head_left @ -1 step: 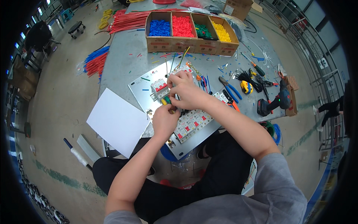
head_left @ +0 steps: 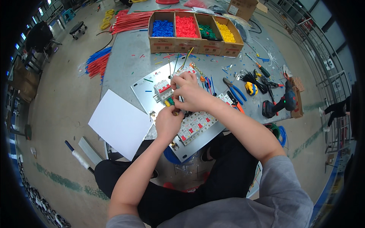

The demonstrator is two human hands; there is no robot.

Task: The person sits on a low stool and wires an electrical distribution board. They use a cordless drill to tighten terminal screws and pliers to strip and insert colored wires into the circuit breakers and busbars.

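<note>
A metal mounting plate [head_left: 142,89] lies on the grey table [head_left: 125,64], carrying white circuit breakers with red levers [head_left: 163,88] and a longer row of them [head_left: 197,125]. My right hand [head_left: 192,93] is closed over the breakers at the plate's middle and seems to grip a slim dark tool [head_left: 184,108] pointing down. Just below it, my left hand [head_left: 169,122] pinches a short wire with green and yellow ends [head_left: 170,102] at the breaker row. The two hands nearly touch. What the fingertips do is hidden.
At the table's far side stands a cardboard box [head_left: 167,45] of blue, red, green and yellow pieces. Blue-handled pliers [head_left: 236,90], a yellow tape measure [head_left: 251,88], a cordless drill [head_left: 282,103] and a screwdriver [head_left: 259,65] lie right. A white sheet [head_left: 119,123] overhangs left. Red wires [head_left: 129,21] lie far left.
</note>
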